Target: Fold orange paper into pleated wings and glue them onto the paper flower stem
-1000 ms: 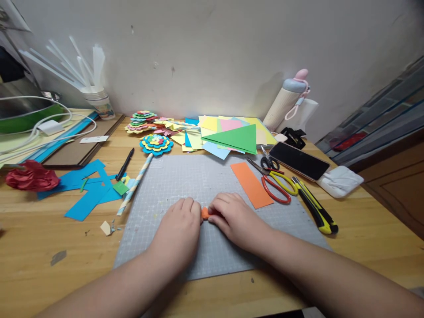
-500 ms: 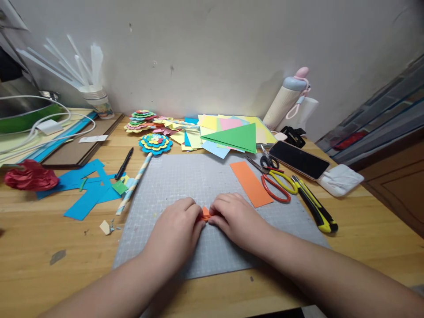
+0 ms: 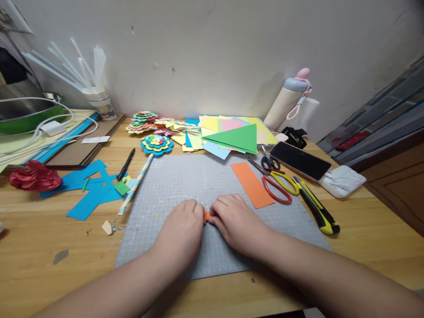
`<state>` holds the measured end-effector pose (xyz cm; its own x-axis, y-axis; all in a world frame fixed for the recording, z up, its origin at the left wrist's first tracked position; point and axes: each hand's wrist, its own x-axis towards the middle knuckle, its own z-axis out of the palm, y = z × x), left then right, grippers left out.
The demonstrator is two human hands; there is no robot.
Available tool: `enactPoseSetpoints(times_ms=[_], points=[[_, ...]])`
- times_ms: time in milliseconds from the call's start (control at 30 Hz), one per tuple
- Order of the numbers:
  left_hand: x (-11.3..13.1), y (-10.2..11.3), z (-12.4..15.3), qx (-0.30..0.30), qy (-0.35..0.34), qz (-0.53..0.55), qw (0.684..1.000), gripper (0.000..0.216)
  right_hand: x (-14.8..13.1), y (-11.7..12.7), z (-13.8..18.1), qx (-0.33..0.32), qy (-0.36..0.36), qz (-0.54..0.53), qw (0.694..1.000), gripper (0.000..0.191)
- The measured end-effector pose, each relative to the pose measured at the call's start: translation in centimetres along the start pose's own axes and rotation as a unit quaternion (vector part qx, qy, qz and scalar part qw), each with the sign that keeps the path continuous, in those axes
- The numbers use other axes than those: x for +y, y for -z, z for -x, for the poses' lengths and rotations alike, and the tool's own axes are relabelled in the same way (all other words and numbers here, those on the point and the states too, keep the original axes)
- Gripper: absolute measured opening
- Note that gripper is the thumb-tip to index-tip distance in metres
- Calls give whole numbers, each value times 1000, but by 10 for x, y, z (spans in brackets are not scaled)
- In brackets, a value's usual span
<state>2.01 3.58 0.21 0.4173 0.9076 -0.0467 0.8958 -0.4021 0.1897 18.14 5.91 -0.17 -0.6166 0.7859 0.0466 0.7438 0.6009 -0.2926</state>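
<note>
Orange paper piece: I have it (image 3: 207,215) low between the two hands, over the gridded cutting mat (image 3: 185,181); only a small patch shows, so I can't tell from here how it is folded.
Left hand: bent over the piece's left end (image 3: 183,225), fingers bunched together and, I judge, clamped on the paper; the fingertips are hidden from my camera.
Right hand: on the opposite end (image 3: 238,223), thumb and forefinger pinching the paper, the other fingers curled beside them.
Handling: I'd expect almost no weight, a dry surface with little slip, and a fairly crisp sheet that creases readily and could tear or buckle under a hard pull.
Where to hold: I'd pinch each end between thumb and forefinger, pressing gently and evenly, leaving the middle free.
Orange strip: lying flat (image 3: 252,185) on the mat, beyond the right hand, untouched.
Red-and-yellow-handled scissors: near the strip's right side (image 3: 277,193), nothing gripping them.
Utility knife: farther right (image 3: 316,207), lying across the mat's edge, well apart from the fingers.
</note>
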Motion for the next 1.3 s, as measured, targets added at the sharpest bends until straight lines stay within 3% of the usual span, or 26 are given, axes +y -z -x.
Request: enactPoseSetpoints(times_ms=[133, 300, 533, 767, 1033, 1300], points=[[0, 0, 2, -12, -7, 3, 1000, 21, -2, 3, 3, 2, -3, -60, 998, 6], [-3, -1, 4, 9, -1, 17, 1000, 19, -1, 3, 1, 16, -18, -21, 999, 12], [-9, 10, 5, 2, 75, 80, 994, 21, 3, 2, -1, 13, -29, -30, 999, 12], [-12, 11, 5, 0, 78, 65, 995, 21, 4, 4, -1, -3, -41, -28, 999, 12], [-11, 17, 2, -5, 47, 40, 998, 22, 5, 9, -6, 1, -82, -22, 996, 17], [-11, 13, 1, 42, -27, 6, 999, 18, 10, 8, -10, 6, -47, -55, 997, 9]])
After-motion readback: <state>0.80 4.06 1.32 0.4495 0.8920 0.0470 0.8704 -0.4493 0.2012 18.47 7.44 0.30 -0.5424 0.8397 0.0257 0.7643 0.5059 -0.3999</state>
